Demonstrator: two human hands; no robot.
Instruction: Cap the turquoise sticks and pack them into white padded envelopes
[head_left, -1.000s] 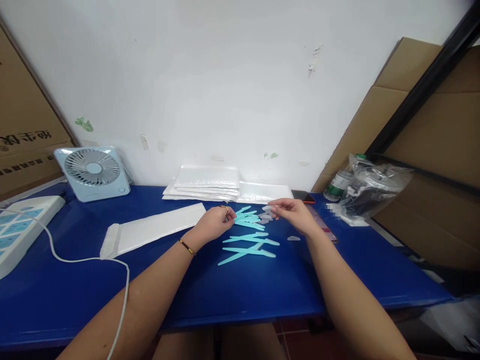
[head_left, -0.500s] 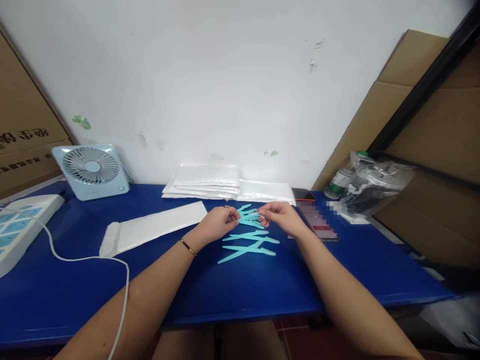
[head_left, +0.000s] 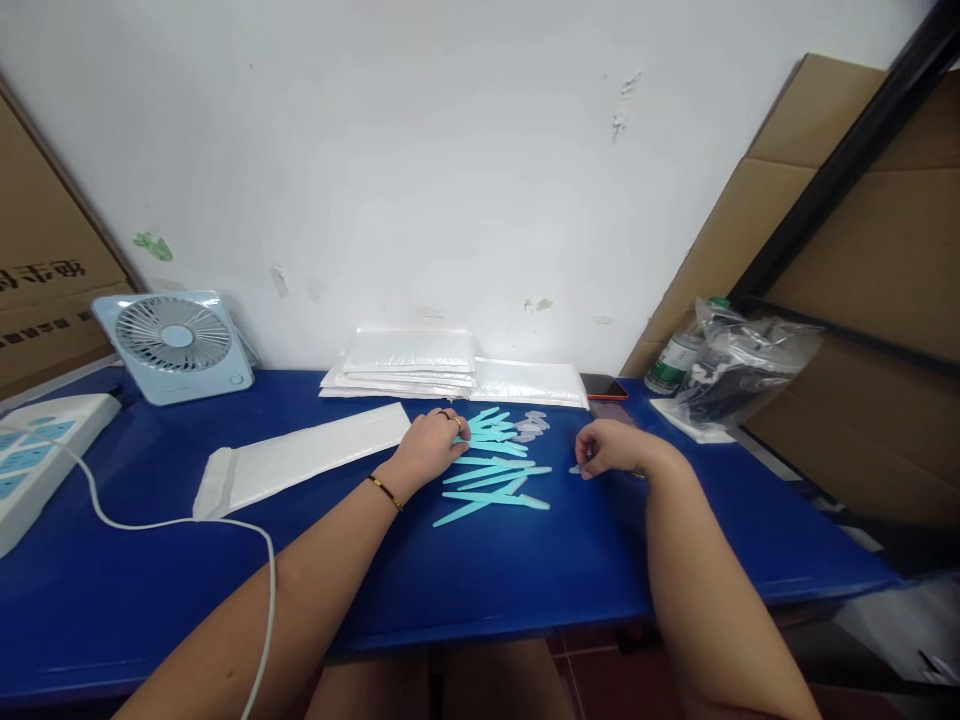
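Several turquoise eyebrow razors (head_left: pixel 495 495) lie fanned and crossed on the blue table. My left hand (head_left: pixel 433 440) is at the left end of the upper razors, fingers curled and closed around a razor's end, which is mostly hidden. Just right of the razors is a small pile of clear plastic caps (head_left: pixel 531 428). Farther right, my right hand (head_left: pixel 604 450) is closed in a pinch low over the table, with a small clear cap (head_left: pixel 575 469) at its fingertips.
A white padded mailer (head_left: pixel 307 455) lies left of my left hand. Stacked mailers (head_left: pixel 409 355) stand against the wall. A phone (head_left: pixel 604 387), a bottle (head_left: pixel 673 362) and a plastic-wrapped item (head_left: pixel 739 375) are at right. A fan (head_left: pixel 178 340), power strip (head_left: pixel 56 450) and white cable (head_left: pixel 150 519) occupy the left.
My right hand has moved away from the razors, right and slightly down, uncovering the pile of clear caps. My left hand has shifted slightly left along the razors.
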